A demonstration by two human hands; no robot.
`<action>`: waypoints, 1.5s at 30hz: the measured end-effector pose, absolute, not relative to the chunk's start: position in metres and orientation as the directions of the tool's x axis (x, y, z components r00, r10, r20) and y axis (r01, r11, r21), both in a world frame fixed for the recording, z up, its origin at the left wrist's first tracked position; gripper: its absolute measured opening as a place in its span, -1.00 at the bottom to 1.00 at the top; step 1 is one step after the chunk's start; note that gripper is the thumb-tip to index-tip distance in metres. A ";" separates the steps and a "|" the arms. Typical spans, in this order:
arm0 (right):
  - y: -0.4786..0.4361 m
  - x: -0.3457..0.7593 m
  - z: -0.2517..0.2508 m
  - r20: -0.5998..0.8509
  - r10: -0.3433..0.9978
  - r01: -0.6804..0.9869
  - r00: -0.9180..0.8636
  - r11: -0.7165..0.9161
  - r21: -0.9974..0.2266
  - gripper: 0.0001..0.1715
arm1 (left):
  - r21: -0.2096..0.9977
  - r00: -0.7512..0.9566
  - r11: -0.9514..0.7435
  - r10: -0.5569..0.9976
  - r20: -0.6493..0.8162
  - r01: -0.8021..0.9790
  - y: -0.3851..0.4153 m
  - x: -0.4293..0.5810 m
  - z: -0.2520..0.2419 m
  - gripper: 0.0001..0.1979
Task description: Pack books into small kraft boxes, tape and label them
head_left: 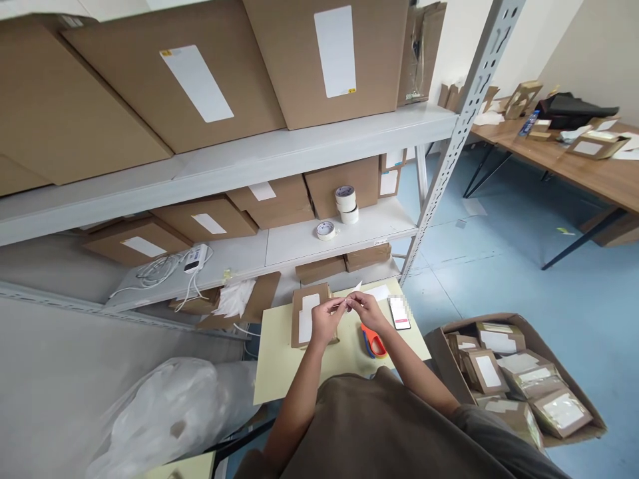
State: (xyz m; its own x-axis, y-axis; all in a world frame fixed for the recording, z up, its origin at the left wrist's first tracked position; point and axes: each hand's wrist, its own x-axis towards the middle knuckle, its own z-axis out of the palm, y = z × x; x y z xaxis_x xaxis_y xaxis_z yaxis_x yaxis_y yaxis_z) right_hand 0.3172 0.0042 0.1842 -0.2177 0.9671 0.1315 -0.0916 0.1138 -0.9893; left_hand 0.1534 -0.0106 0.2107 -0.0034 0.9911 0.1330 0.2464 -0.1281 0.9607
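Left hand (325, 322) and right hand (363, 307) | fingertips pinched together on small white label (355, 290), raised for handling | above small cardboard box (308, 315) | tape dispenser (373, 340), phone (399, 313) beside on table (279, 372).

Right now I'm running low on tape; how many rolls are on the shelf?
3: two rolls stacked against a box on the middle shelf, one roll lying flat just left in front of them. Others may be hidden behind boxes.

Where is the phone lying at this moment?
In the head view the phone lies on the small table, beside the right hand, above the orange tape dispenser.
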 end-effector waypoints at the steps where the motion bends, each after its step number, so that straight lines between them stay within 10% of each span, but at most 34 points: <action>1: 0.003 0.317 0.185 0.132 0.968 -0.092 -0.212 0.115 -0.989 -0.53 | 0.961 -0.011 -0.128 0.991 0.135 0.245 -0.012 0.153 0.209 -0.74; 26: -0.014 0.315 0.200 0.144 0.973 0.009 -0.183 0.148 -0.989 -0.62 | 0.848 -0.027 -0.367 0.913 0.408 0.382 -0.027 0.157 0.212 -0.82; 45: -0.015 0.307 0.210 0.148 0.970 -0.027 -0.192 0.145 -0.989 -0.57 | 0.935 -0.107 -0.209 0.963 0.248 0.288 -0.031 0.147 0.213 -0.74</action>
State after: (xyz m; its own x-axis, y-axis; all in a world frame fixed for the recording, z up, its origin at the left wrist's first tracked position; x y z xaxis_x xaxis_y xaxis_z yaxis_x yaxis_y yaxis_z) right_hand 0.3069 -0.0147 0.2103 -0.1917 0.9703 0.1476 -0.0274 0.1450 -0.9890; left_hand 0.1465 -0.0306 0.2131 -0.1073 0.9628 0.2480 0.2883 -0.2086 0.9345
